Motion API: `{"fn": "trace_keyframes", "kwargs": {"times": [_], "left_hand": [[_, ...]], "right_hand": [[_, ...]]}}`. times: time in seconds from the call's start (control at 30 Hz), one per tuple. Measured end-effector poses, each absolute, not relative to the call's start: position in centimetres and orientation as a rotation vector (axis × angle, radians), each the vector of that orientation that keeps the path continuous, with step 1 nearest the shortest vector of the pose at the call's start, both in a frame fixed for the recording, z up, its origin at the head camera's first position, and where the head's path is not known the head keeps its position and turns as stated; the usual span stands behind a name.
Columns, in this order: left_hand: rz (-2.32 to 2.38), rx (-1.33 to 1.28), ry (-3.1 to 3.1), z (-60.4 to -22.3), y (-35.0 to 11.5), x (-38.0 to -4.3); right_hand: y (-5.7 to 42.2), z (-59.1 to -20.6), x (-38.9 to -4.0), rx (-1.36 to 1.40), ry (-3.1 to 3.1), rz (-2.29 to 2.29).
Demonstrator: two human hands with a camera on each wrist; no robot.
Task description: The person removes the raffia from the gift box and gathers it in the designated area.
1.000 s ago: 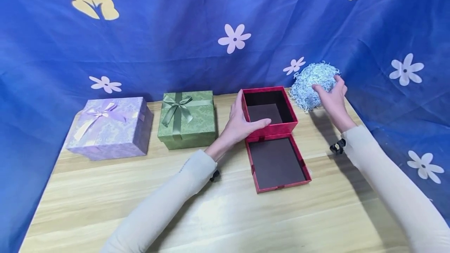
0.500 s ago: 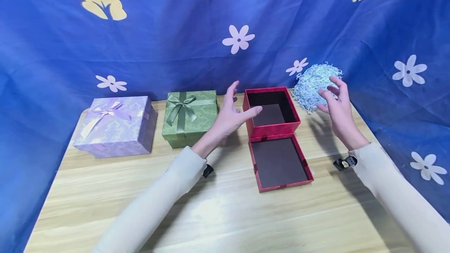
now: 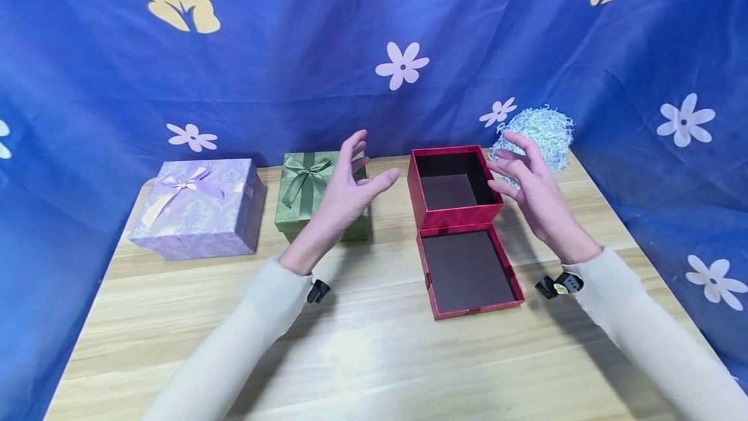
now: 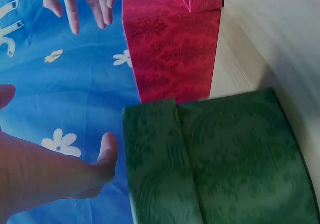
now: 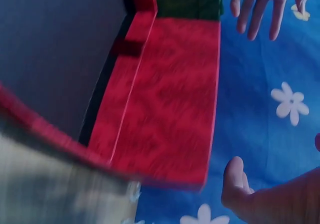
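Nothing is held by either grip: the fingers and thumb of the right grip (image 3: 534,197) are spread and loosely bent, and those of the left grip (image 3: 341,197) are spread likewise. The red box (image 3: 458,216) is set between the two, to the left of the right grip and to the right of the left one. The right grip is clearly nearer; its fingertips overlap the box's right rim in the head view, though whether it is touched cannot be told. The opening is faced upward, slightly wider than deep, and the lid (image 3: 467,271) is laid inside-up just in front. The green box (image 3: 295,203) is partly covered from view by the left grip. Behind the red box, room is limited by the curtain (image 3: 304,83); behind the right grip, by the blue shredded paper (image 3: 543,132). The broadest open room is offered by the front of the desk (image 3: 350,343).
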State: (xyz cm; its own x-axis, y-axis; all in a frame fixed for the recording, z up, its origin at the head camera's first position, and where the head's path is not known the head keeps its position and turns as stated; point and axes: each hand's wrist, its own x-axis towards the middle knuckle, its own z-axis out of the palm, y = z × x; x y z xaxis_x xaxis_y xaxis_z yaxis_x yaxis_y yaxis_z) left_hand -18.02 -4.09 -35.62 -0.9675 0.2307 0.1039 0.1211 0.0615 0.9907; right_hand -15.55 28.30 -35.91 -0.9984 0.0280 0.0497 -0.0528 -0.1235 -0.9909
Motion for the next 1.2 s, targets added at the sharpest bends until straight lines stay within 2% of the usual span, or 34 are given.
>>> {"fn": "trace_keyframes", "kwargs": {"times": [0.27, 0.67, 0.97, 1.2], "left_hand": [[2.087, 0.367, 2.3, -35.6, -7.4, -17.7], [2.039, 0.184, 2.411, -35.6, -12.8, -17.1], [2.014, 0.031, 2.39, -37.2, -16.2, -17.5], [1.981, 0.004, 2.234, -37.8, -16.9, -19.0]], "right_hand": [[25.4, -35.5, -15.5, 0.129, -2.118, 2.34], [20.8, -35.9, -16.0, 0.226, -2.12, 2.47], [15.5, -37.0, -17.5, 0.183, -2.218, 2.459], [11.6, -37.9, -18.9, 0.093, -2.299, 2.444]]}}
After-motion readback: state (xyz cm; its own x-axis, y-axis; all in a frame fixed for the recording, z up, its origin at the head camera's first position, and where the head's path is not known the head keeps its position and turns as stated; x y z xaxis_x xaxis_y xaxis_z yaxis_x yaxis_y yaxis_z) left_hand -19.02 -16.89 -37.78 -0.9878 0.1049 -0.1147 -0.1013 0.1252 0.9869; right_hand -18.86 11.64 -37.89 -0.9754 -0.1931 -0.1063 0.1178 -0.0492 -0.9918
